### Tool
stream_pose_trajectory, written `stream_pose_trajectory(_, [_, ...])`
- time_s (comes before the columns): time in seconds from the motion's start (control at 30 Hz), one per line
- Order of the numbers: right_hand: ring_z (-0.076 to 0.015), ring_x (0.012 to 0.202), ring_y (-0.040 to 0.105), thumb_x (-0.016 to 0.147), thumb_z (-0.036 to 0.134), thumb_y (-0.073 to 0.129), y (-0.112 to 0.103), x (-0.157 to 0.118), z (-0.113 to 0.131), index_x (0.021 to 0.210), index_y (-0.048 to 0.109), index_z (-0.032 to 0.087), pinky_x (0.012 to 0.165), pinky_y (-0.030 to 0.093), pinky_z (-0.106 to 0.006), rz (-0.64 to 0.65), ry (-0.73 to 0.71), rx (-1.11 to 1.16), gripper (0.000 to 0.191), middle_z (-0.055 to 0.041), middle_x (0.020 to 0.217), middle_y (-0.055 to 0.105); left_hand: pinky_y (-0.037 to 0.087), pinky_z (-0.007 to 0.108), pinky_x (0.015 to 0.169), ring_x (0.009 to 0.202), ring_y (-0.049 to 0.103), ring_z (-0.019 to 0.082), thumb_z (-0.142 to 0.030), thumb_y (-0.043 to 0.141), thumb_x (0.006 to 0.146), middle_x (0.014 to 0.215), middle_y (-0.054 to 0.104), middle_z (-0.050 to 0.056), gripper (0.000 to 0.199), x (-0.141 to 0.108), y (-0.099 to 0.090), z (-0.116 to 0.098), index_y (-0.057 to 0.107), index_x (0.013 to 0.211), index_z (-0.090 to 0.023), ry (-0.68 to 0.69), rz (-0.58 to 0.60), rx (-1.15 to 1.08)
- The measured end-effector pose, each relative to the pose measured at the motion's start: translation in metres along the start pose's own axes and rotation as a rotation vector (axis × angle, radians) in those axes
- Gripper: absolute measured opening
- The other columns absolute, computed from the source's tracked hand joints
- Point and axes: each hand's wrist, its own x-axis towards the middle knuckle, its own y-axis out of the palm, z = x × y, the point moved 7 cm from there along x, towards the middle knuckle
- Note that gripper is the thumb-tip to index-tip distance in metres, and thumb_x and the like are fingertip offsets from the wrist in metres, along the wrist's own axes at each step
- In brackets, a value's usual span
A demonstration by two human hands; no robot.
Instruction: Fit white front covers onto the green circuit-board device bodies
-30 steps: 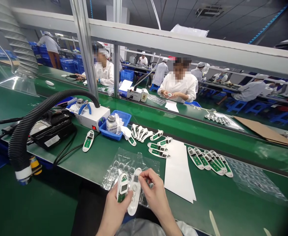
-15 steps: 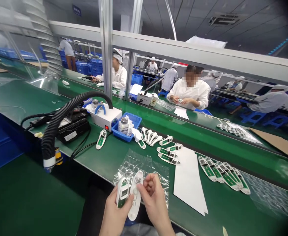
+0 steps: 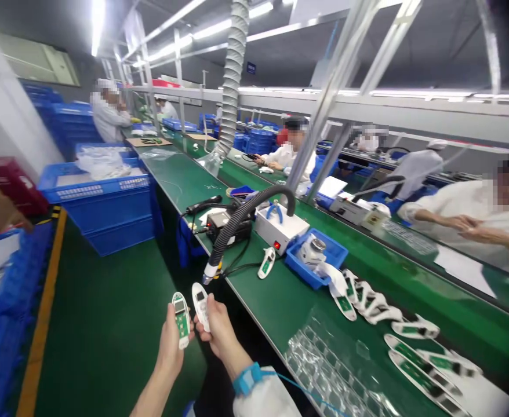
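Observation:
My left hand (image 3: 170, 341) grips a long white casing half with a green circuit board (image 3: 182, 324) and a small dark screen, held upright. Close to its right, a white casing cover (image 3: 200, 306) with a dark window is in my right hand (image 3: 220, 330), thumb on its face. A narrow gap shows between the two pieces. Both hands are over the floor, left of the bench edge. Just above the cover is the nozzle of a black flexible hose (image 3: 228, 231). A blue wrist strap (image 3: 249, 379) circles my right wrist.
On the green bench (image 3: 254, 301) stand a white box (image 3: 276, 229) with blue pliers on top and a blue tray (image 3: 309, 272) with a bottle. Several board-fitted casings (image 3: 404, 329) lie right, near a clear plastic tray (image 3: 324, 370). Blue crates (image 3: 115, 231) stand left. Co-workers sit opposite.
The view has swung left. Both hands have moved from above the clear plastic to beyond the bench edge by the hose nozzle, still holding the two pieces; the cover now shows its outer face.

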Motion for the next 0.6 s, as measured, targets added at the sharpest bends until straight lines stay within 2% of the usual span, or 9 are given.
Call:
stream_pose_trajectory(0.07, [-0.0056, 0.03, 0.041, 0.067, 0.074, 0.06, 0.017, 0.015, -0.006, 0.065, 0.056, 0.013, 0.025, 0.018, -0.013, 0.007, 0.028, -0.002, 0.061, -0.001, 0.046, 0.055, 0.043, 0.02, 0.043, 0.047, 0.055, 0.013, -0.06, 0.052, 0.079, 0.058, 0.059, 0.001, 0.048, 0.019, -0.008, -0.004, 0.059, 0.087, -0.014, 0.01, -0.06, -0.024])
stream_pose_trajectory(0.1, [-0.0054, 0.03, 0.041, 0.069, 0.074, 0.059, 0.018, 0.019, -0.008, 0.065, 0.056, 0.013, 0.025, 0.017, -0.013, -0.001, 0.029, 0.002, 0.061, -0.0004, 0.045, 0.054, 0.042, 0.02, 0.041, 0.046, 0.055, 0.013, -0.06, 0.051, 0.079, 0.056, 0.058, 0.0, 0.047, 0.025, -0.007, -0.004, 0.06, 0.085, -0.014, 0.013, -0.068, -0.029])
stream_pose_trajectory(0.17, [-0.0048, 0.029, 0.04, 0.07, 0.074, 0.057, 0.01, 0.018, -0.009, 0.065, 0.056, 0.014, 0.026, 0.014, -0.013, -0.034, 0.01, 0.017, 0.061, 0.0009, 0.044, 0.053, 0.038, 0.02, 0.037, 0.042, 0.053, 0.013, -0.061, 0.051, 0.078, 0.05, 0.055, -0.001, 0.047, 0.029, 0.004, 0.002, 0.059, 0.078, -0.015, 0.014, -0.046, -0.028])
stream_pose_trajectory(0.27, [-0.0041, 0.028, 0.038, 0.069, 0.075, 0.056, -0.013, 0.011, -0.005, 0.061, 0.054, 0.014, 0.027, 0.01, -0.014, -0.101, -0.043, 0.036, 0.061, 0.0017, 0.042, 0.051, 0.032, 0.02, 0.033, 0.039, 0.05, 0.014, -0.065, 0.054, 0.075, 0.045, 0.051, -0.003, 0.05, 0.026, 0.025, 0.016, 0.058, 0.071, -0.016, 0.005, 0.02, -0.013])
stream_pose_trajectory(0.37, [-0.0044, 0.028, 0.038, 0.07, 0.074, 0.056, -0.022, 0.006, -0.001, 0.059, 0.053, 0.015, 0.028, 0.008, -0.015, -0.14, -0.07, 0.049, 0.06, 0.0019, 0.041, 0.05, 0.03, 0.019, 0.033, 0.038, 0.046, 0.012, -0.067, 0.055, 0.074, 0.045, 0.049, -0.003, 0.051, 0.025, 0.034, 0.021, 0.058, 0.068, -0.016, 0.003, 0.054, -0.003])
stream_pose_trajectory(0.6, [-0.0046, 0.029, 0.038, 0.074, 0.068, 0.057, 0.01, 0.012, -0.011, 0.064, 0.054, 0.015, 0.029, 0.011, -0.015, -0.097, -0.035, 0.067, 0.054, 0.0018, 0.044, 0.053, 0.034, 0.019, 0.034, 0.038, 0.048, 0.012, -0.065, 0.053, 0.076, 0.045, 0.053, -0.003, 0.049, 0.028, 0.007, 0.0, 0.056, 0.067, -0.017, 0.038, -0.024, -0.016])
